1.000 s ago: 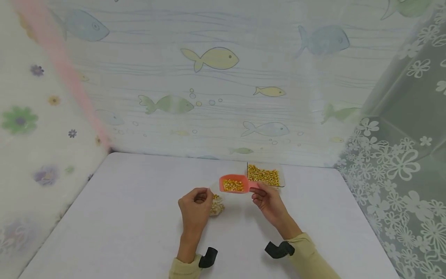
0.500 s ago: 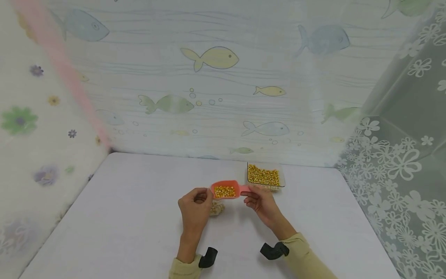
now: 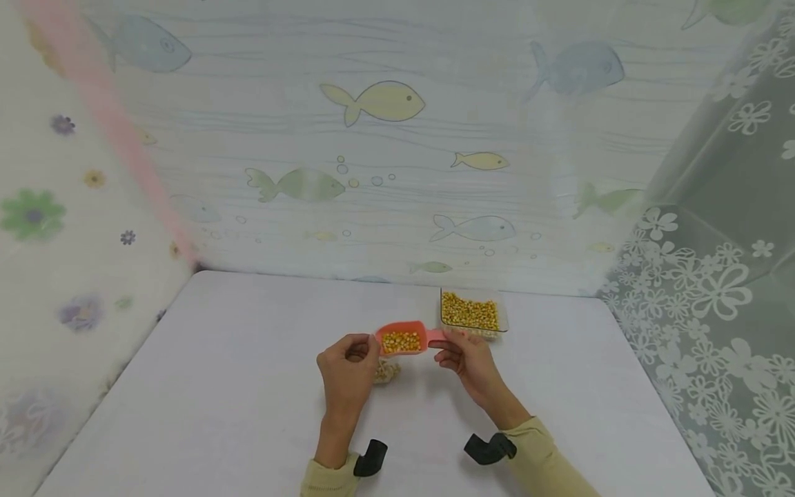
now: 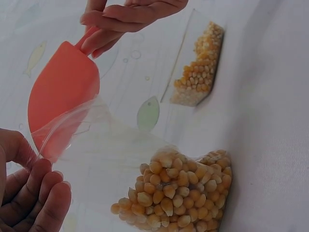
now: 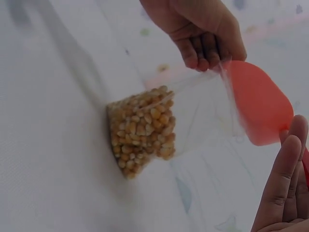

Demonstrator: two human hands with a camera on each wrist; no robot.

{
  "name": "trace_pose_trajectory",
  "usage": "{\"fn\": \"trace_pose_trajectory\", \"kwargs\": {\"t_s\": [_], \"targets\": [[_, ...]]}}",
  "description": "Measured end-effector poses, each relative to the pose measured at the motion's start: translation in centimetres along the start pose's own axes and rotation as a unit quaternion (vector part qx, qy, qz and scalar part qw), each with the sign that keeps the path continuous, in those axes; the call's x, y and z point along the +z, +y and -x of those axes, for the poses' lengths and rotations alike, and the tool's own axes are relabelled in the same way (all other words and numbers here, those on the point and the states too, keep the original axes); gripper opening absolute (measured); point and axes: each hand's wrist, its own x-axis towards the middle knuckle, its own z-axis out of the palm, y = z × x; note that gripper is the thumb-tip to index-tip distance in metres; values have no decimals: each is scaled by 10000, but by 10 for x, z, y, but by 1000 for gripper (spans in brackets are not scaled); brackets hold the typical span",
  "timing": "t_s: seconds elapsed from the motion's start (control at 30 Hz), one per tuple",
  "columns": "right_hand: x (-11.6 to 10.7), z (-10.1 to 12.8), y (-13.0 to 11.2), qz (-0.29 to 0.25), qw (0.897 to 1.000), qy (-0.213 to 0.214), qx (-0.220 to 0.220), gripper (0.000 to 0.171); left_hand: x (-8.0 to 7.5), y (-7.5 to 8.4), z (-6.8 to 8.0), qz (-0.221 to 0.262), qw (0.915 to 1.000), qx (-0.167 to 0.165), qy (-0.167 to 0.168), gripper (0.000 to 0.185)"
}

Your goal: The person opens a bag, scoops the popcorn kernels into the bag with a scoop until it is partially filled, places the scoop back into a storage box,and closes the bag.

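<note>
A clear plastic bag (image 4: 120,133) stands on the table, its lower part filled with corn kernels (image 4: 178,191). My left hand (image 3: 349,369) pinches the bag's top edge between thumb and fingers. By its handle, my right hand (image 3: 475,362) holds a red-orange scoop (image 3: 402,338) with yellow corn kernels in it. The scoop's front end lies at the bag's mouth, close to my left fingertips, as the left wrist view shows. In the right wrist view the scoop (image 5: 260,101) looks roughly level. In the head view, the scoop and left hand hide much of the bag.
Behind my right hand sits a clear rectangular container (image 3: 502,319) with more corn kernels. The white table (image 3: 236,386) meets a fish-printed curtain (image 3: 385,207) at the back. Flowered curtains hang at both sides. A black wrist mount (image 3: 370,458) is on each sleeve.
My right hand has brought the scoop left and slightly down to the bag's mouth, then held it there over the last half second. The left hand has stayed in place.
</note>
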Motion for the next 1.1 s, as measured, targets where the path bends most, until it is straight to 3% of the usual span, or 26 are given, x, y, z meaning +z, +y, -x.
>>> {"fn": "trace_pose_trajectory", "kwargs": {"t_s": [0.23,0.4,0.77,0.9,1.1], "targets": [[6,1,-6,560,9975,356,-243,27,0,0,0,-42,10000,-27,24,5],[14,0,-12,1236,9893,658,-407,29,0,0,0,1,10000,29,23,5],[37,2,-24,2655,9579,186,-1072,24,0,-1,0,17,9999,112,42,6],[43,3,-27,2897,9481,15,-1308,20,0,-1,0,67,9999,77,43,6],[45,5,-28,3004,9422,-134,-1476,20,0,-1,0,119,9999,47,39,6]]}}
